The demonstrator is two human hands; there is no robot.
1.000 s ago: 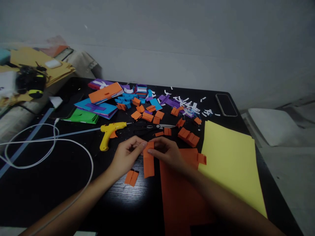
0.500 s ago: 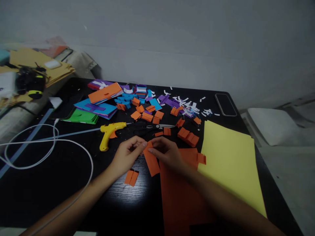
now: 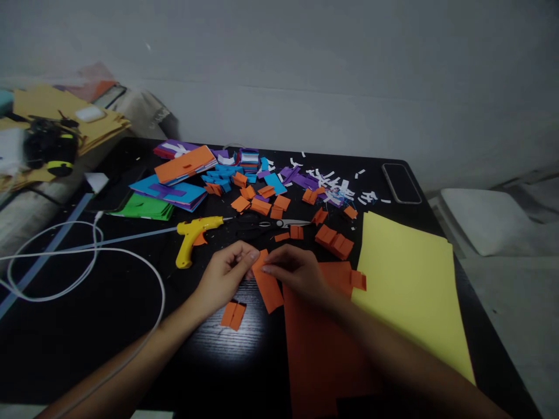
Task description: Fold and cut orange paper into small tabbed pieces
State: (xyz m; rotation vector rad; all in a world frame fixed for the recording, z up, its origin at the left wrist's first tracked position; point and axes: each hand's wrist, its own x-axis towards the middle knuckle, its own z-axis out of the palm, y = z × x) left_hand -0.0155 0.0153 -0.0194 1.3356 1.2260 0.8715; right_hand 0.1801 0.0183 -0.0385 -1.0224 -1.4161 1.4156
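Paper strip of matte orange, a flat narrow rectangle [image 3: 270, 293], sits between your two hands, over the near middle of the black tabletop with fine wood grain [image 3: 227, 361]. Its long axis slants: the far end leans to your left, while the near end points towards you and a little to your right, by the edge of the large smooth orange paper sheet [image 3: 314, 349]. Your left hand [image 3: 227, 272] pinches the strip's far left corner between thumb and fingers. Your right hand [image 3: 297, 270] has its thumb and bent fingers at the strip's right long edge, but you cannot tell whether they are pressed together on it. Near your left wrist lies a small creased orange paper piece [image 3: 233, 315], split by a straight fold down its middle. Past your right hand is a ridged, folded orange paper block [image 3: 334, 242], and beyond the large sheet a broad stiff yellow paper sheet [image 3: 410, 279]. Farther out, black-handled metal scissors [image 3: 293, 223] lie with their tapered blades to the right, beside a glossy yellow plastic glue gun [image 3: 191, 235] whose thin nozzle points towards them
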